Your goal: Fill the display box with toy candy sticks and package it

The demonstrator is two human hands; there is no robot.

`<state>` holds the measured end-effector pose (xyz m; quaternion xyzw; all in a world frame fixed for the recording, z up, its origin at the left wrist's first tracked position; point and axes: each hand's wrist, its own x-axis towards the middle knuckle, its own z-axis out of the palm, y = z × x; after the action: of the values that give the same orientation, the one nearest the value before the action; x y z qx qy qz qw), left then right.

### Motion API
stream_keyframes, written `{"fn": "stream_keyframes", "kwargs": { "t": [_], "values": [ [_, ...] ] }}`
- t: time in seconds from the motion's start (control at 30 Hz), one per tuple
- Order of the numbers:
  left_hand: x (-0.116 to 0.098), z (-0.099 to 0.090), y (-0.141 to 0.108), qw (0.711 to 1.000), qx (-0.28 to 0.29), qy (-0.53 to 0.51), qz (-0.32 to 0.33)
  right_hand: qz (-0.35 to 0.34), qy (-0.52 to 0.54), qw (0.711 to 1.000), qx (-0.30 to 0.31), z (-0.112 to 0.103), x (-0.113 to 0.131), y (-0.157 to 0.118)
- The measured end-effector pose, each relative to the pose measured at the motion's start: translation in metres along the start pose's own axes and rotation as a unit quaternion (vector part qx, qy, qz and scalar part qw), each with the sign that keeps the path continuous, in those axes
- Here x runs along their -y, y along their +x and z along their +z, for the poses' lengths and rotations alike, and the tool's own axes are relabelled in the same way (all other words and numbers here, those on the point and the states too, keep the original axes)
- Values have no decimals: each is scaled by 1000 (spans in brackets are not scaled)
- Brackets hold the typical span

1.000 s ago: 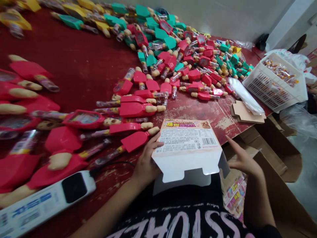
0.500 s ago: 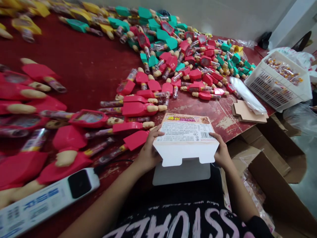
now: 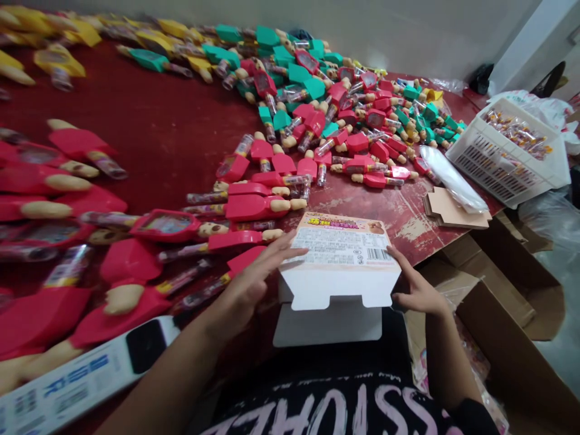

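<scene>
Sliding up from the side, my left hand [image 3: 251, 284] lies open on the white paper box [image 3: 339, 266]; my right hand [image 3: 419, 291] loosely touches its edge.

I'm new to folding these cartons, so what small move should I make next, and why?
Probably tuck the notched white flap of the printed carton inward, pressing with your right hand while your left hand steadies the barcode panel. The flap hangs free at the front, above a lower white panel, so the carton looks unclosed.
</scene>
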<state>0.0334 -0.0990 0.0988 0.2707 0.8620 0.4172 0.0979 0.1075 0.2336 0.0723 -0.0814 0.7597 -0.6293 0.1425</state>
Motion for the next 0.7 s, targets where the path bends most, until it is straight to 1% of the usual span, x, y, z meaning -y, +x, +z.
{"fn": "stream_keyframes", "kwargs": {
  "t": [0.03,0.07,0.13,0.17,0.2,0.23,0.3,0.33,0.37,0.43,0.53,0.6,0.7],
  "values": [
    [-6,-2,-1,999,1,36,-12,-23,-3,1000,-4,-4,3,-2],
    [-11,-3,-1,998,18,64,-25,-47,-5,999,-23,-6,7,-3],
    [-18,-1,-2,988,74,127,-38,-84,-9,994,-76,-9,17,-2],
    [-19,0,-1,982,104,157,-33,-85,-23,993,-84,-10,22,0],
    [-20,2,-1,975,129,178,-20,-75,-51,993,-75,-9,26,3],
    [-20,5,-1,970,145,194,-4,-57,-92,993,-52,-8,31,6],
    [-18,10,-1,963,149,225,17,-12,-189,982,9,-4,37,12],
    [-18,13,-1,960,137,245,23,4,-232,972,31,-2,39,15],
    [-17,16,-1,956,119,267,31,12,-267,963,41,1,39,17],
    [-18,24,0,946,72,311,63,19,-327,944,35,8,37,19],
    [-19,35,4,922,-29,371,108,17,-423,906,-16,18,30,23],
    [-19,41,8,909,-89,390,116,0,-476,878,-51,23,24,26],
    [-16,46,13,903,-137,385,130,-43,-522,848,-82,26,19,29]
  ]
}}
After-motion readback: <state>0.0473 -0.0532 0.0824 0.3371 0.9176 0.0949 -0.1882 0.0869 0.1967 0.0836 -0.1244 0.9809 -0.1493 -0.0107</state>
